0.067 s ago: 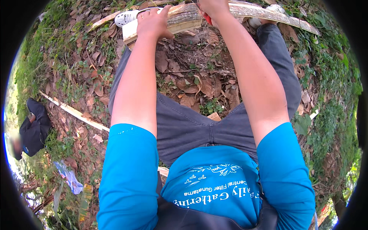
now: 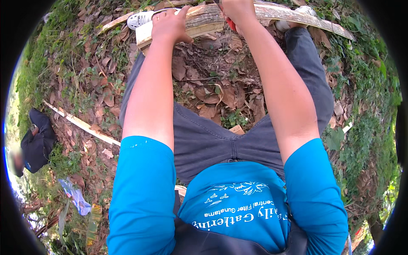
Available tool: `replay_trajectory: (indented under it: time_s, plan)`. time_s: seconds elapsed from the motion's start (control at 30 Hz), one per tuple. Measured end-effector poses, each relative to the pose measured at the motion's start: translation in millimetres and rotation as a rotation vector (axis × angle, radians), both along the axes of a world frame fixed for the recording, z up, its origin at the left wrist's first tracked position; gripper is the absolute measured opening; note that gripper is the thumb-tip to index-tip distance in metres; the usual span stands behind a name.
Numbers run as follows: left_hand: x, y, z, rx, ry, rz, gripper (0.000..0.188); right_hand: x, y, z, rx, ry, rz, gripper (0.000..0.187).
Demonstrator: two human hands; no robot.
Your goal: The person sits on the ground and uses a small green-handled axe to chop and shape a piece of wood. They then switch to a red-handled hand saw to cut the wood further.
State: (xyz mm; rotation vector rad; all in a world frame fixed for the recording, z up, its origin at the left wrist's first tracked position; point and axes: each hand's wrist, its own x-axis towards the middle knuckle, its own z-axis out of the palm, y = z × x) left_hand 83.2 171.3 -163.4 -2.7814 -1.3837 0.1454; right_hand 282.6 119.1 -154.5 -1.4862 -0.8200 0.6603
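At the top of the head view my left hand [image 2: 171, 27] is closed over the near end of a split length of wood [image 2: 204, 16], which has rough grey-brown bark on top and a pale cut face. To its right, my right hand [image 2: 240, 12] is wrapped round a red-handled tool [image 2: 230, 24]. Most of that tool is hidden by the fingers and the picture's edge, so its kind does not show. The tool lies against the bark side of the wood.
A long pale strip [image 2: 306, 19] stretches past my right shoe. My white shoe [image 2: 140, 19] stands beside the wood's left end. Another thin strip [image 2: 85, 125] lies on leaf litter at left. Farther left, a person in dark clothes [image 2: 38, 142] sits near a crumpled plastic bag [image 2: 76, 197].
My right hand and forearm have shifted very slightly, with the red handle moving a little to the right. My left hand keeps its place on the wood.
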Motion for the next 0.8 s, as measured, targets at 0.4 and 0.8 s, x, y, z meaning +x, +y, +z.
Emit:
replay_trajectory:
  time_s: [0.4,0.8]
  plan:
    - [3,-7,1,0.023,0.007,-0.006,0.119,-49,-278,109,-0.148,0.193,0.023,0.048]
    - [-1,-5,-6,0.045,-0.036,-0.017,0.119,-4,-6,50,-0.136,0.041,-0.032,0.034]
